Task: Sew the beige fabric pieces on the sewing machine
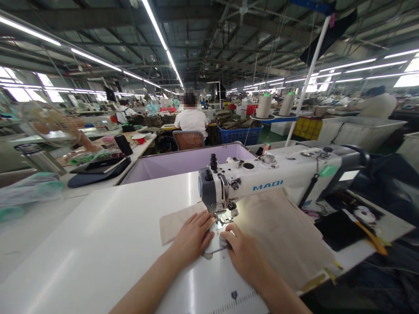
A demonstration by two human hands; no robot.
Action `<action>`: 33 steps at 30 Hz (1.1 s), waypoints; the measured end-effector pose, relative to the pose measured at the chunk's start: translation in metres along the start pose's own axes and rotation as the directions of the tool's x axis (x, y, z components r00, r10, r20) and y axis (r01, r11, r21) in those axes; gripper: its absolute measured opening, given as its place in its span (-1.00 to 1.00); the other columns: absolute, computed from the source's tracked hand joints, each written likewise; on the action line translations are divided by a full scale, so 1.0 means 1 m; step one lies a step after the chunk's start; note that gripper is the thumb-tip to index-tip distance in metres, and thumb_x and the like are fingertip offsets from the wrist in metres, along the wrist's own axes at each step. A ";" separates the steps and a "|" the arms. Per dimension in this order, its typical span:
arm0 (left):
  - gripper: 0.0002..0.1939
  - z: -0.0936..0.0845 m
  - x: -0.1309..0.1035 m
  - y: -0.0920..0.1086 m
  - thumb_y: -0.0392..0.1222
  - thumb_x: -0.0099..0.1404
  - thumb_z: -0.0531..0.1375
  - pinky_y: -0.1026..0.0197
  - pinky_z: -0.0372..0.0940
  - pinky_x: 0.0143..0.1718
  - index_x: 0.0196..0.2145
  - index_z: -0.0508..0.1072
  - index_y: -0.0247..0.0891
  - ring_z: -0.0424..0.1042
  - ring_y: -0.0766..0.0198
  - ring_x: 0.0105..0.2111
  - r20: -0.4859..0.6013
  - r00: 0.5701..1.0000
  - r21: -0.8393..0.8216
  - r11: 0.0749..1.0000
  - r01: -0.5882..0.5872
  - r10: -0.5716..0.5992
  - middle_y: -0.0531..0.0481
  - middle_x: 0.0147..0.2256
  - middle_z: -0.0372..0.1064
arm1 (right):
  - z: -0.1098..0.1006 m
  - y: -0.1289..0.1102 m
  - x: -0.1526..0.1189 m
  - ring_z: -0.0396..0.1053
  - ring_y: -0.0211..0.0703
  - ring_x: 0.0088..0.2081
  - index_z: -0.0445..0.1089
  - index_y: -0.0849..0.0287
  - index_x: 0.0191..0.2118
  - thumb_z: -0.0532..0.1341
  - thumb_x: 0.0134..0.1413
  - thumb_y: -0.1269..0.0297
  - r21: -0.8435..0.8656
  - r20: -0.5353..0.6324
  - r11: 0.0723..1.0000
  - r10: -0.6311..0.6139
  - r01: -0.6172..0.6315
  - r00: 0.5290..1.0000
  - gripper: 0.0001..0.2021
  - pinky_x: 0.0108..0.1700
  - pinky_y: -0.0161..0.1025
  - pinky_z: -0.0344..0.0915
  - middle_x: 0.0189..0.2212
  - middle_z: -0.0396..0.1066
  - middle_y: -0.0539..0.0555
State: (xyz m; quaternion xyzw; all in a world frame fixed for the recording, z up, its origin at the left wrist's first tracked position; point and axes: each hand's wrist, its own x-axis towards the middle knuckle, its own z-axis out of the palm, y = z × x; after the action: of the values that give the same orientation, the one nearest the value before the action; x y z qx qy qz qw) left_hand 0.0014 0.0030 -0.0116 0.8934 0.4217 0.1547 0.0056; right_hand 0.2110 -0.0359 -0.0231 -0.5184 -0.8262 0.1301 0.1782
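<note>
A white sewing machine [262, 174] stands on the white table, its lamp lighting the needle plate [214, 248] and presser foot [225, 216]. My left hand [194, 233] lies flat, fingers stretched, on a small beige fabric piece [170, 224] left of the presser foot. Just right of the plate, my right hand [244, 248] is closed, thumb and forefinger drawn together. Something greyish shows at its fingertips, too small to name. To the right of the machine head, a larger beige fabric [284, 235] is spread under the arm, touching the table.
Two thread cones [263, 106] sit on a stand behind the machine. A lilac-lined bin [183, 159] borders the table's far edge. On the left side table are a steel flask [39, 159] and a dark pouch [98, 174]. A person [191, 120] sits ahead, facing away.
</note>
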 end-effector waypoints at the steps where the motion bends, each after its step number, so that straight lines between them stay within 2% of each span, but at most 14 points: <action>1: -0.64 0.001 -0.001 -0.001 -0.18 0.41 0.10 -0.10 0.24 0.23 0.13 0.39 -0.18 0.34 0.01 0.17 -0.003 1.000 0.002 1.000 0.000 0.000 -0.13 0.12 0.41 | 0.001 0.000 0.000 0.47 -0.14 -0.15 0.45 0.04 -0.02 0.10 0.08 0.56 0.006 -0.007 1.000 -0.003 0.003 1.000 -0.60 -0.16 -0.30 0.33 0.02 0.40 0.03; 12: -0.64 0.003 -0.003 0.000 -0.19 0.42 0.10 -0.11 0.21 0.26 0.14 0.38 -0.18 0.31 0.01 0.20 -0.012 1.000 0.006 1.000 0.015 -0.014 -0.14 0.14 0.39 | 0.001 -0.001 0.000 0.48 -0.13 -0.16 0.45 0.03 -0.03 0.10 0.10 0.55 0.003 -0.017 1.000 0.013 -0.013 1.000 -0.61 -0.19 -0.30 0.32 0.04 0.41 0.01; 16: -0.56 0.012 -0.008 -0.006 -0.15 0.43 0.11 -0.14 0.16 0.28 0.22 0.30 -0.21 0.24 -0.02 0.26 -0.023 0.999 0.030 0.998 0.048 -0.048 -0.19 0.22 0.30 | 0.001 -0.002 0.001 0.48 -0.13 -0.14 0.45 0.03 -0.03 0.11 0.09 0.56 -0.011 -0.003 1.000 0.019 -0.019 1.000 -0.61 -0.17 -0.31 0.32 0.04 0.42 0.02; 20: -0.51 0.016 -0.009 -0.008 -0.12 0.42 0.13 -0.19 0.15 0.28 0.26 0.27 -0.25 0.18 -0.08 0.29 -0.005 0.996 0.067 0.994 0.088 -0.087 -0.25 0.27 0.24 | 0.002 -0.002 0.001 0.49 -0.12 -0.16 0.45 0.04 -0.07 0.12 0.07 0.58 0.010 -0.041 1.000 0.012 -0.011 0.999 -0.62 -0.17 -0.31 0.32 0.01 0.43 0.02; 25: -0.49 0.008 -0.012 -0.005 -0.16 0.42 0.13 -0.21 0.16 0.27 0.28 0.24 -0.27 0.16 -0.08 0.30 0.049 0.995 0.044 0.995 0.090 -0.092 -0.26 0.28 0.22 | 0.001 0.004 0.000 0.49 -0.12 -0.18 0.45 0.08 -0.13 0.15 0.04 0.62 0.049 -0.143 0.997 0.066 -0.060 0.987 -0.65 -0.20 -0.31 0.33 -0.09 0.45 0.03; 29: -0.46 -0.004 -0.030 0.003 -0.11 0.41 0.17 -0.19 0.16 0.28 0.30 0.23 -0.21 0.16 -0.07 0.31 0.082 0.996 -0.012 0.999 0.048 -0.047 -0.19 0.31 0.18 | 0.002 0.011 0.000 0.49 -0.11 -0.21 0.43 0.10 -0.14 0.13 0.13 0.58 0.068 -0.245 0.992 0.123 -0.110 0.962 -0.72 -0.23 -0.28 0.34 -0.13 0.45 0.05; 33: -0.46 -0.013 -0.047 0.017 -0.06 0.44 0.14 -0.21 0.16 0.28 0.31 0.22 -0.22 0.16 -0.06 0.31 0.113 0.993 -0.020 0.999 0.048 -0.045 -0.19 0.31 0.16 | 0.003 0.010 -0.001 0.49 -0.11 -0.22 0.43 0.10 -0.17 0.14 0.14 0.57 0.091 -0.265 0.991 0.120 -0.100 0.957 -0.75 -0.25 -0.29 0.33 -0.15 0.46 0.04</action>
State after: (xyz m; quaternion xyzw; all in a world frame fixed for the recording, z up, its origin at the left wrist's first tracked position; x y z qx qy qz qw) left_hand -0.0176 -0.0447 -0.0101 0.8906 0.4395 0.1086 0.0433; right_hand 0.2178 -0.0323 -0.0298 -0.5693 -0.7584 0.0993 0.3013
